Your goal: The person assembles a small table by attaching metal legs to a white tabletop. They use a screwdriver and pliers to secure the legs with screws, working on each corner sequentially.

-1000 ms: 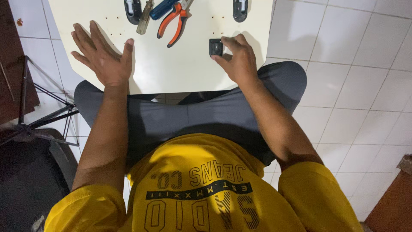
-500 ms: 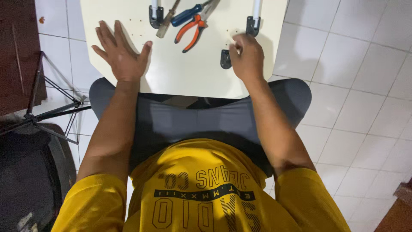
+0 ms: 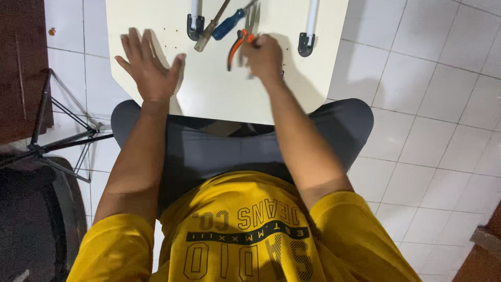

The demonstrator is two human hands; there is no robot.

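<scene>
Pliers [image 3: 236, 48], orange-handled, lie near the far edge of the board [image 3: 219, 89], about mid-width, handles pointing back toward the person. Head view only: right hand [image 3: 264, 56] sits just right of them, fingers curled at the handles; it's motion-blurred, so I can't tell whether it has actually clamped on them or only touches. Left hand [image 3: 148, 68] lies flat and spread on the board's left side, holding nothing, well apart from the right; my guess is it's there to steady the board, which rests across the lap with nothing else seen supporting it. Screwdriver [image 3: 229, 23] with a blue handle lies just left of the pliers, angled toward the far edge, and a second tool [image 3: 209, 34] with a pale wooden handle lies beside that. Two black brackets with white tubes sit at the far edge: left bracket [image 3: 194, 26] next to the tools, right bracket [image 3: 307, 44] close to the right edge. Small holes dot the board near both hands. Tiled floor [image 3: 428, 130] under everything; a black stand [image 3: 62, 141] off the board's left.
</scene>
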